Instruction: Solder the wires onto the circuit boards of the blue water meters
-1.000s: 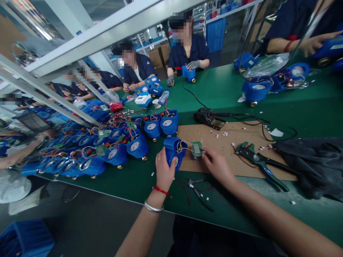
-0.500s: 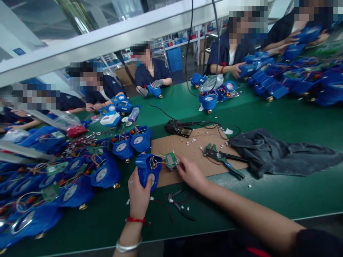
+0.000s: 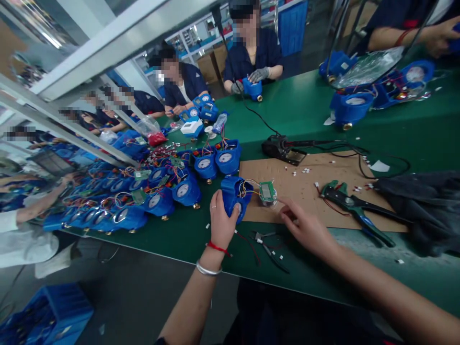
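Note:
My left hand (image 3: 223, 219) is wrapped round a blue water meter (image 3: 230, 191) at the near edge of the cardboard, thumb over its dial. Thin coloured wires run from the meter's open top to a green circuit board (image 3: 267, 190) with a small grey display, which rests on the cardboard sheet (image 3: 298, 191). Just right of the board is my right hand (image 3: 305, 223), its index finger stretched towards it and the thumb apart, holding nothing. Below lie side cutters (image 3: 269, 251); to the right, a green-and-black wire stripper (image 3: 354, 208).
Rows of blue water meters (image 3: 187, 189) with loose wires and boards fill the table's left side. A black soldering tool stand (image 3: 282, 149) with a cable sits behind the cardboard. At the right lies a dark cloth (image 3: 424, 206). Co-workers sit across the green table (image 3: 298, 110).
The view swung right, then back left. My right hand has let go of the circuit board and drawn slightly right. My left hand still holds the water meter.

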Demonstrator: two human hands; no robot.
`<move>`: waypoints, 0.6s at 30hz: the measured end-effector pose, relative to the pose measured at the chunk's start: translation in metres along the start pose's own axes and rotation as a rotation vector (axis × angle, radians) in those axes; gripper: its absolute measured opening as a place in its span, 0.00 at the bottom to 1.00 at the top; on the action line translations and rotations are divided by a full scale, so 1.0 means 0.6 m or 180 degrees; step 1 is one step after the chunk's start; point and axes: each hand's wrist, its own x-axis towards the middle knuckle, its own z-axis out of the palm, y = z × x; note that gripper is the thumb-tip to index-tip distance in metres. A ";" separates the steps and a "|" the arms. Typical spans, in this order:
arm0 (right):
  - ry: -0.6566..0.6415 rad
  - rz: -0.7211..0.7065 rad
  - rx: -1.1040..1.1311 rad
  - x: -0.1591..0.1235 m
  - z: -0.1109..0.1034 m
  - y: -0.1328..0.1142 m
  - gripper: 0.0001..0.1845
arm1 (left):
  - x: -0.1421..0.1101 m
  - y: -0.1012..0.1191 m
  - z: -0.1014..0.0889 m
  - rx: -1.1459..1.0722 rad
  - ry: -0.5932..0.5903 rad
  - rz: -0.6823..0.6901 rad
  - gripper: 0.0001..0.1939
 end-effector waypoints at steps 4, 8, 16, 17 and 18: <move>-0.0584 -0.0336 -0.0108 -0.013 0.020 -0.003 0.18 | 0.001 -0.003 0.001 -0.0002 -0.0024 -0.0047 0.34; -0.1070 -0.0550 -0.0246 -0.021 0.036 -0.011 0.15 | 0.001 -0.003 0.003 -0.0033 -0.0046 -0.0048 0.33; -0.1370 -0.0695 -0.0780 -0.023 0.050 -0.024 0.10 | 0.004 0.002 0.003 -0.0042 -0.0030 -0.0050 0.32; -0.1395 -0.0688 -0.0768 -0.023 0.052 -0.024 0.09 | 0.002 0.005 0.001 -0.0048 -0.0016 -0.0055 0.32; -0.1419 -0.0676 -0.0725 -0.024 0.055 -0.024 0.09 | 0.000 0.008 -0.002 -0.0052 -0.0001 -0.0064 0.33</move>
